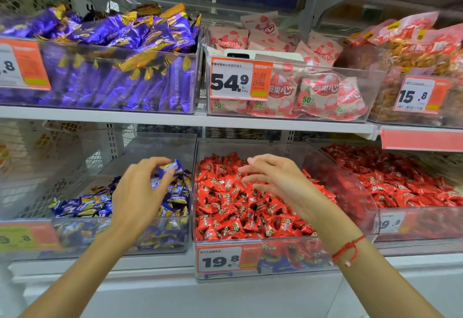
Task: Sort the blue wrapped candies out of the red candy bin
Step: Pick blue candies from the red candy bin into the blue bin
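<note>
On the lower shelf, at the left, stands the blue candy bin (120, 232), clear-walled and partly filled with blue and gold wrappers. Over its right side the left hand (140, 192) holds a blue wrapped candy (172, 166), its grip a pinch of thumb and fingertips on the wrapper, well above the heap. That candy looks ready to drop; I would let go low over the pile so it does not bounce past the wall between the two bins. Just to the right sits the red candy bin (250, 257), heaped with red wrappers, and the right hand (273, 180) hovers over its middle with fingers spread and loosely bent, gripping nothing. Low at the near front wall, beside the 19.8 price tag (220, 260), something blue (269, 264) shows through the plastic, probably more strays buried under the red. To reach them the right hand should rake the red pieces aside, not dig straight down.
</note>
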Motion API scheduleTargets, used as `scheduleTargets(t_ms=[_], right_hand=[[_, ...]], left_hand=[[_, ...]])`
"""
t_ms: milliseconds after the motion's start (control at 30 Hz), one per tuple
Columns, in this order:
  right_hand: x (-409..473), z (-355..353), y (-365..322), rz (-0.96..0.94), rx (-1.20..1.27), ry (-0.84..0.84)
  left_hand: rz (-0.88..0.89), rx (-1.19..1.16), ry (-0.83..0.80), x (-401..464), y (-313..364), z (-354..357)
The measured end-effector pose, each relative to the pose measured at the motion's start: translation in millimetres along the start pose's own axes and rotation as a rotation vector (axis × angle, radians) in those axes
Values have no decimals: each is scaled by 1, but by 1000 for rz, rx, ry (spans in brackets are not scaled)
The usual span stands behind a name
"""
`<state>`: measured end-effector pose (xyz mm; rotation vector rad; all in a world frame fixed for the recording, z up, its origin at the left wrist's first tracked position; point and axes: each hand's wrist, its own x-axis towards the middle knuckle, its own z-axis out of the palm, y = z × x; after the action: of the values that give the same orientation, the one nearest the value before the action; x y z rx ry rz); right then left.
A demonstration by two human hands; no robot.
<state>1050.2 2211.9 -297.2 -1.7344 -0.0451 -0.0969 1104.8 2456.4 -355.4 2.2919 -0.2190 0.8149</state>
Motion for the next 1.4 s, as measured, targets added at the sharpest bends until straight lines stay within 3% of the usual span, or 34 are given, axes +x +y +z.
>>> scheduleTargets(t_ms=[100, 200, 367, 467, 567, 800, 1000, 1067, 1400], right_hand=[[6, -4, 8, -40, -155, 81], [17, -5, 30, -146, -489, 112], [45, -3, 73, 55, -1180, -224], [59, -2, 67, 138, -1312, -374], [59, 4, 59, 131, -1387, -408], [37, -16, 73, -52, -1208, -251], [14, -31, 47, -65, -427, -159], [11, -29, 37, -16, -282, -166], [6, -20, 22, -23, -195, -187]], left_hand=[[47, 11, -106, -4, -1, 3], [185, -27, -190, -10, 18, 9], [280, 99, -279, -16, 22, 25], [309, 108, -246, -14, 23, 26], [342, 126, -238, -13, 25, 24], [399, 107, -192, -8, 37, 18], [314, -72, -322, -12, 68, 20], [292, -90, -395, -16, 78, 21], [85, -483, -368, -7, 79, 18]])
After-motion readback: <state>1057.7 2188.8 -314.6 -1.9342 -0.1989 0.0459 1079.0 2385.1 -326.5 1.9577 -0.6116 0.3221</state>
